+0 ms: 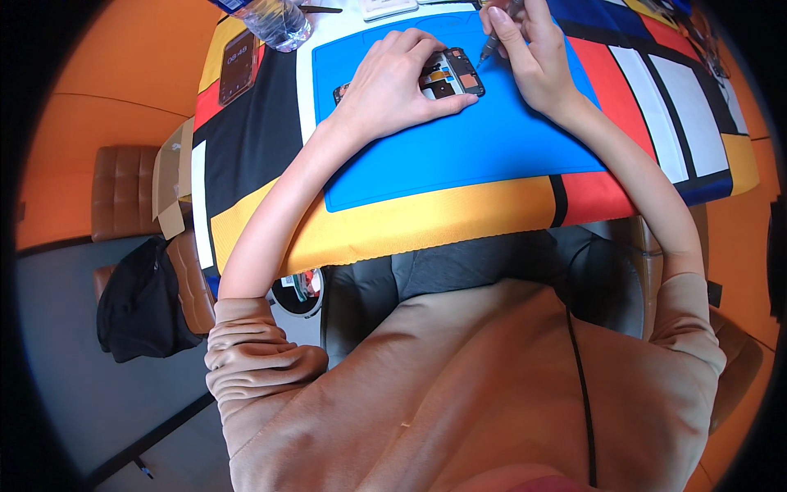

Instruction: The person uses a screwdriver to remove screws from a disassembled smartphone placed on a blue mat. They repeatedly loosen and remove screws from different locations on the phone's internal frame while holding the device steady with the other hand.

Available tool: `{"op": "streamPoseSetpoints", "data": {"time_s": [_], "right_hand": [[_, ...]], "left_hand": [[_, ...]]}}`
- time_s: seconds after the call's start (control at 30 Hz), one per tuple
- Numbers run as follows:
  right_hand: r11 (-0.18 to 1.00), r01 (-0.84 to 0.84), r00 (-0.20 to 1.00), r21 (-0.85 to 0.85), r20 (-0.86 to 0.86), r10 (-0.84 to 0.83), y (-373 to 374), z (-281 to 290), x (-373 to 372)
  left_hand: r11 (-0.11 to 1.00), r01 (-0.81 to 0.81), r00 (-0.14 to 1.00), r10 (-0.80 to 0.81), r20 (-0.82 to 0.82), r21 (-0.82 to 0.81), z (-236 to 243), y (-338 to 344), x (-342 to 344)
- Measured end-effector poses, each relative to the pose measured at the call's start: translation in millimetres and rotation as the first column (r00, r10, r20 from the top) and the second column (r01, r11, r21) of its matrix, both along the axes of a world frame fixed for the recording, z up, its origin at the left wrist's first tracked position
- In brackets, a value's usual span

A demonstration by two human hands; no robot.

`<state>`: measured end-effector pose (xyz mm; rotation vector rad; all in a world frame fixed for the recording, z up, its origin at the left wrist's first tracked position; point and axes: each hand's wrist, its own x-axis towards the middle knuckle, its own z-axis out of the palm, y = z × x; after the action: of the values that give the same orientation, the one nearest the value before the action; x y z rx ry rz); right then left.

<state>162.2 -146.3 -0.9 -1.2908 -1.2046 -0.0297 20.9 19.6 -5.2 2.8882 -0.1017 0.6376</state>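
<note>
An opened smartphone (466, 69) lies on a blue work mat (459, 148), its back cover off and its inner parts showing. My left hand (392, 80) is closed over the phone, thumb along the near edge and fingers at the far edge, hiding its middle. My right hand (534, 61) pinches a slim precision screwdriver (492, 46). The tool's thin tip points down and left, close to the phone's right end; whether it touches I cannot tell.
A clear plastic bottle (280, 25) and another phone (238, 67) with a lit screen are at the far left of the table. A white item (388, 7) sits at the far edge. Below the table's left side is a bin (300, 297); a cardboard box (170, 176) rests on a brown chair.
</note>
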Motion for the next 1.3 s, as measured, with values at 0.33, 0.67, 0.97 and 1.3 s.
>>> {"op": "streamPoseSetpoints", "data": {"time_s": [0.33, 0.67, 0.97, 1.3], "right_hand": [[0.989, 0.068, 0.997, -0.129, 0.053, -0.061, -4, 7, -5], [0.979, 0.018, 0.956, -0.202, 0.29, 0.042, -6, 11, 0], [0.993, -0.022, 0.843, -0.118, 0.531, 0.081, -5, 26, 7], [0.992, 0.06, 0.843, -0.114, 0.538, 0.011, -6, 26, 9]], "left_hand": [[1.0, 0.022, 1.0, -0.022, 0.015, 0.016, -3, 3, 2], [0.998, 0.053, 0.994, -0.055, 0.099, 0.02, -8, 4, 4], [0.998, 0.055, 0.993, -0.058, 0.108, 0.024, -8, 4, 3], [0.998, 0.052, 0.994, -0.054, 0.093, 0.027, -9, 5, 3]]}}
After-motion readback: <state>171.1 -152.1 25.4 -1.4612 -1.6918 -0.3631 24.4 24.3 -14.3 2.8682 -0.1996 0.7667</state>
